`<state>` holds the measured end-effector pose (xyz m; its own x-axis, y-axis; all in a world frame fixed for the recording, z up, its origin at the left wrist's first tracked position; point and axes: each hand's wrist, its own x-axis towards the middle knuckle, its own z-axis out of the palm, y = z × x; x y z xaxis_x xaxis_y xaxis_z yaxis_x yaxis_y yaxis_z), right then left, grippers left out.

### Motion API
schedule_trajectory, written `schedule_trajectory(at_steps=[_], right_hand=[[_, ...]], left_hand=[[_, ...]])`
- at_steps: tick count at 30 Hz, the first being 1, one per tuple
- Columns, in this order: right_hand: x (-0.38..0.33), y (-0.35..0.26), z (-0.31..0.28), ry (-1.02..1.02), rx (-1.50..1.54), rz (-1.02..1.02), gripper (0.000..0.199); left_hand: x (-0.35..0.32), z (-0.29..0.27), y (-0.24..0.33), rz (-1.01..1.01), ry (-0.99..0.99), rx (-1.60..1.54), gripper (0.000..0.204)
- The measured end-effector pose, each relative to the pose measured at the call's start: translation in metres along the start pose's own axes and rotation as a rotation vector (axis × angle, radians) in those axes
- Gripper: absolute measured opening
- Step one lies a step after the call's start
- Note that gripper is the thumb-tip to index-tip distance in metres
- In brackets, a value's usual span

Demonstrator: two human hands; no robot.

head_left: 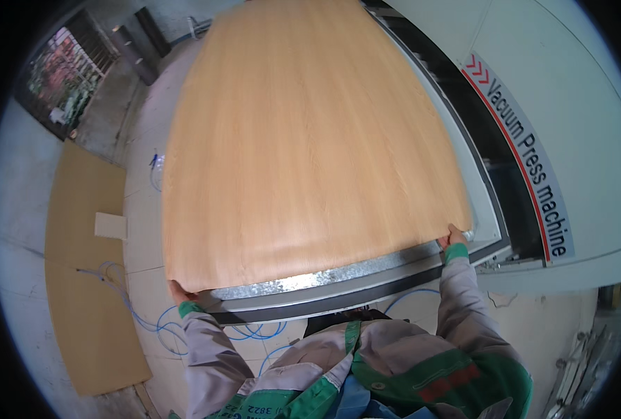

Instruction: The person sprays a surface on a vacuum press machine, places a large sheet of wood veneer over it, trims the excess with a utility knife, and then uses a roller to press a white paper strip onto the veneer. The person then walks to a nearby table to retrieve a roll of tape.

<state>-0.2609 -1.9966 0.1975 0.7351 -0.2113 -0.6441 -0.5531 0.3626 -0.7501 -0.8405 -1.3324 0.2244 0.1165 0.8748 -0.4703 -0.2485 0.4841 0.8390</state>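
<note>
A large light-brown wood-grain sheet covers most of the machine bed, running away from me to the far end. My left hand is closed on the sheet's near left corner, with the fingers partly hidden under it. At the near right corner my right hand grips the same sheet, thumb on top. Between my hands the near edge bows slightly, and a strip of shiny metal shows just in front of it. The bed's pale frame has a dark outer border.
On the right stands a pale machine housing with a printed label strip. Blue hoses lie on the tiled floor at left and under the bed's near edge. A brown board with a small white piece is along the left wall. Dark rolls stand far left.
</note>
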Motion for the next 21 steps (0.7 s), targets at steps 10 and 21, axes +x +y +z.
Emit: schedule_trajectory(at_steps=[10,21], right_hand=[[0.019,0.007,-0.007,0.149,-0.136,-0.051,0.044],[0.084,0.023,-0.043,0.221,-0.415,0.135,0.023]], left_hand=[[0.02,-0.023,0.043,0.435,0.207,0.342,0.049],[0.015,-0.068,0.033,0.097,0.325,0.488,0.034]])
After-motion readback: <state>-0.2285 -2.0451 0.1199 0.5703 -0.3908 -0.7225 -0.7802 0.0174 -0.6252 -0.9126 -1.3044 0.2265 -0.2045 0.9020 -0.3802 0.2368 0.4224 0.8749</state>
